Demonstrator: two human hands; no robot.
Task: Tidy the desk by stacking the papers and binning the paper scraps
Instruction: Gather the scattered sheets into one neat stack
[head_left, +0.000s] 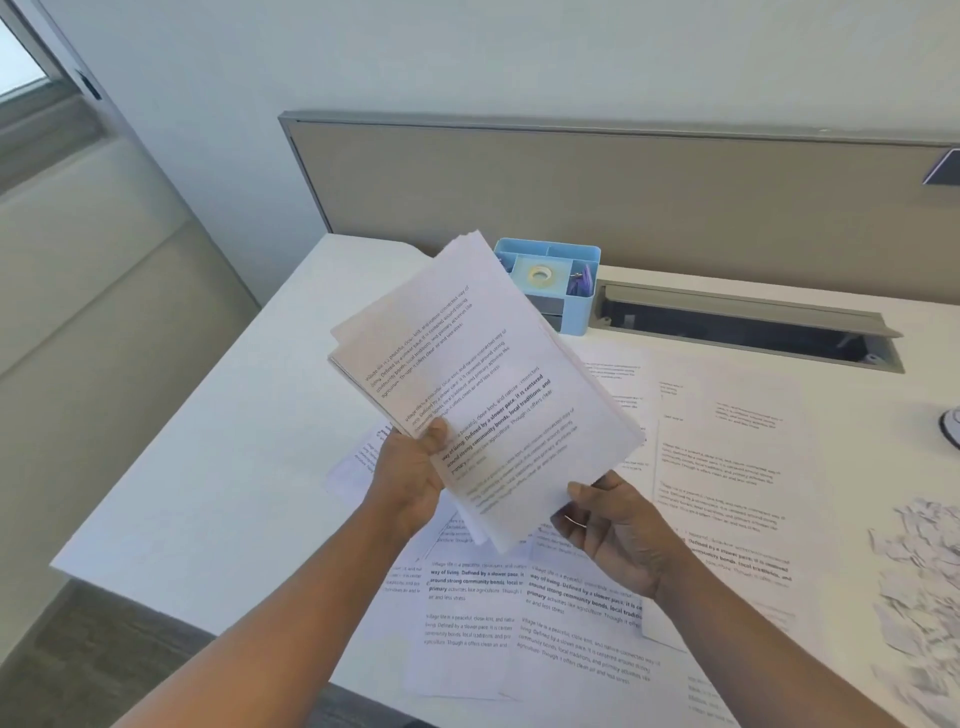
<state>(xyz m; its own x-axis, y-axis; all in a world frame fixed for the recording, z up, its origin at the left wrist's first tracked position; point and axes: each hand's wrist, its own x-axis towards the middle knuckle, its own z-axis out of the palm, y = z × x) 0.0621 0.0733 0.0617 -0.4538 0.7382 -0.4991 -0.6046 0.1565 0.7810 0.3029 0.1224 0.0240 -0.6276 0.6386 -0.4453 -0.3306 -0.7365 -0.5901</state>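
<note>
We hold a stack of printed papers (483, 395) up in the air above the white bench (234, 452), tilted so its far end points away and to the left. Our left hand (410, 478) grips the stack at its near left edge, thumb pressed on the top sheet and fingers curled beneath. Our right hand (618, 530) pinches the near right corner, thumb on top, fingers wrapped under the sheets. Both hands are clamped on the same stack, apart from one another, one at each lower side. The sheets in the stack are not squared; their edges fan out slightly at the far end and along the right side.

Below the stack, more loose printed sheets (571, 613) lie flat on the bench, overlapping each other at different angles and spreading toward the right. At the right edge of the view a heap of small white paper scraps (919, 582) rests on the bench, well apart from our hands.

Behind the stack stands a light blue desk organiser (566, 291) holding a roll of tape (540, 274). Just beside it to the right runs a grey cable tray (743, 325) with its lid raised, in front of a beige partition (571, 192).
</note>
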